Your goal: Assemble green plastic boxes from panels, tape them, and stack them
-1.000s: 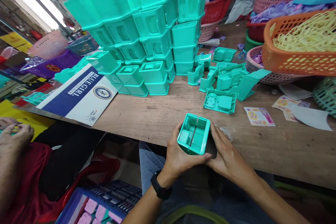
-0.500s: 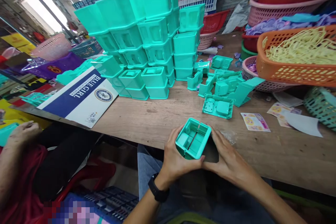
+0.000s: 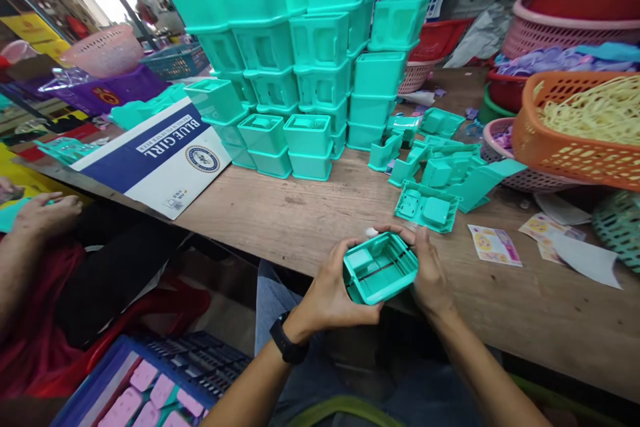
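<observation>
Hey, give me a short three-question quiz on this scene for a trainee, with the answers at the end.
1. True or false: a black, watch-like wristband is worn on the left arm.
2. What holds the teal, open-topped rectangular plastic box? A) neither hand; B) the left hand and right hand together; C) one hand only.
3. What large name is printed on the flat blue-and-white cardboard piece?

Key: 1. True. 2. B. 3. BLUE GIRL.

a wooden table bears stacked teal boxes, loose teal parts and printed cards.
</observation>
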### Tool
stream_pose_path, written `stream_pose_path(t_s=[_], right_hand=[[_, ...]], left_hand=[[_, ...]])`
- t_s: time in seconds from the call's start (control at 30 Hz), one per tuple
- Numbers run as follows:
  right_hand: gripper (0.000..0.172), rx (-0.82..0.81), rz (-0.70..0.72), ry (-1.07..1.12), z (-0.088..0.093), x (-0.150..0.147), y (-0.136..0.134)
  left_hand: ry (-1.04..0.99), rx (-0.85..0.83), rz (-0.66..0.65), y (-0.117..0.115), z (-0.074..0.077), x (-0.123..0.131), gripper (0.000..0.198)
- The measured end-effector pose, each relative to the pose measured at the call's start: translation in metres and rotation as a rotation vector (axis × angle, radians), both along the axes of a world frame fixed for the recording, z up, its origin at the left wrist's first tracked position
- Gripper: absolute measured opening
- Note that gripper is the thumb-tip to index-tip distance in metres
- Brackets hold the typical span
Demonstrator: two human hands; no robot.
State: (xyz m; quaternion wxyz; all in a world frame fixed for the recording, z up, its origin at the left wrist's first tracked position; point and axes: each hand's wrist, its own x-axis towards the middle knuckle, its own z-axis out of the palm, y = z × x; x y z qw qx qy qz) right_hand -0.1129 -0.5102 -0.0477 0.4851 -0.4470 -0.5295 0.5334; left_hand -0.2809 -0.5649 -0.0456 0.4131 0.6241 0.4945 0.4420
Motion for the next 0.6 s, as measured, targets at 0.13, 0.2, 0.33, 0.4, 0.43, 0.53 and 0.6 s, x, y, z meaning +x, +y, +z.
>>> stream_pose_path(t_s=[0.13,0.2,0.33,0.4,0.43,0.53,0.6], right_hand=[[0.078,0.049,-0.175,-0.13,0.0014,-0.003,-0.0021],[0.078,0.093,-0.229,-0.184,0.0012,-0.0025,-0.0021],[0.073,0.069,-0.213,-0.155,0.0007,0.0007,-0.0014],[0.072,-0.013,-0.11,-0.036,0.0004,0.0026,-0.0014],[0.074,-0.061,-0.053,0.035,0.0001,0.0029,-0.0017],[0.079,-0.15,-0.013,0.168,-0.0024,-0.0002,-0.0043],[0.075,-0.143,-0.136,0.18,-0.0051,-0.0058,-0.0067]], left_hand=[[0.042,0.056,0.111,-0.0047,-0.0109,0.0082,0.079],[0.065,0.072,0.106,-0.0054,-0.0125,0.0092,0.074],[0.071,0.104,0.094,-0.004,-0.0108,0.0068,0.072],[0.061,0.121,0.089,-0.0032,-0.0103,0.0058,0.074],[0.059,0.122,0.086,-0.0029,-0.0103,0.0056,0.075],[0.058,0.11,0.07,-0.0032,-0.0112,0.0066,0.076],[0.048,0.116,0.047,-0.0038,-0.012,0.0082,0.074]])
